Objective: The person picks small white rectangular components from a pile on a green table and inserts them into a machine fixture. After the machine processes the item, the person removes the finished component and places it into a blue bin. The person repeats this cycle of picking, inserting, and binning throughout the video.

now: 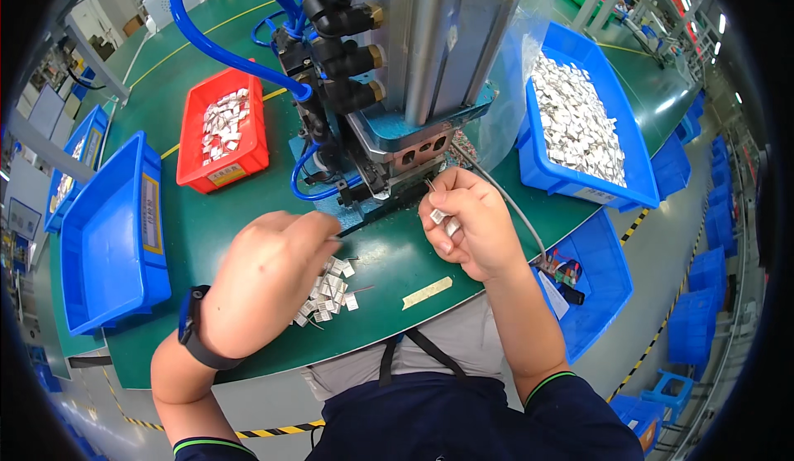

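White pieces point(438, 215) in the right grip point(471, 228)

I see them held just short of the machine point(426, 143). The left grip point(260, 283) hangs beside a pile of similar pieces point(332, 289) on the surface point(376, 320). Beyond that grip my feed shows a red bin point(238, 171); beyond the right, a heaped blue bin point(542, 170).

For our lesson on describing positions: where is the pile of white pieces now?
In the head view, the pile lies left of centre on the green table, between the left hand and the tape strip.

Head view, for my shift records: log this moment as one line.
left hand: near wired white components; right hand: holding small white components beside pneumatic press; red bin: partly filled
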A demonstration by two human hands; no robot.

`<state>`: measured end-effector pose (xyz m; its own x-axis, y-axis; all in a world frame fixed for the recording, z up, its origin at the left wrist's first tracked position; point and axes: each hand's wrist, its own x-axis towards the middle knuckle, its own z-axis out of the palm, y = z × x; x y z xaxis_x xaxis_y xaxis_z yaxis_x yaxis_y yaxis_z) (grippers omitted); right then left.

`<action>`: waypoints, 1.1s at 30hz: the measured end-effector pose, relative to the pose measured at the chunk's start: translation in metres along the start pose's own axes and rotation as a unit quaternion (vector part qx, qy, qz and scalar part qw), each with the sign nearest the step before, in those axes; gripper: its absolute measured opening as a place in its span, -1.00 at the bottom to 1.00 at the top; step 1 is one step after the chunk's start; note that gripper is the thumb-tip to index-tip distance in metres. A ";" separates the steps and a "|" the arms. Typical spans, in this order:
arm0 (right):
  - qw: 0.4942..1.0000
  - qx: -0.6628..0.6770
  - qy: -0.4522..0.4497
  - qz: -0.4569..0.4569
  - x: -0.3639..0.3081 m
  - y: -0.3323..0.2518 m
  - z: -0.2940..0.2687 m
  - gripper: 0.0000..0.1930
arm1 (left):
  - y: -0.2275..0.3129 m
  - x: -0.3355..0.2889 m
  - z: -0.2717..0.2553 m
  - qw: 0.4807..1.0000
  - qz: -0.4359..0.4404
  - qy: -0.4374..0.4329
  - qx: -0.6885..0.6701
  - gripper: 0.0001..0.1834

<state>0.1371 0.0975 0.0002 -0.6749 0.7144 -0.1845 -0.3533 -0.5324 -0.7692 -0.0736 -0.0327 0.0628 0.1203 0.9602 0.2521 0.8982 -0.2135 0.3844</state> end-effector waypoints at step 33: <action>0.981 -0.177 -0.075 0.029 -0.009 0.003 0.006 -0.77 | 0.013 0.004 0.055 0.735 -0.231 0.017 -0.637 -0.80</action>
<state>0.1381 0.0867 0.0029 -0.7844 0.5984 -0.1633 -0.0822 -0.3612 -0.9289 -0.0384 -0.0222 0.0201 -0.1032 0.9829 -0.1525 -0.2877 0.1173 0.9505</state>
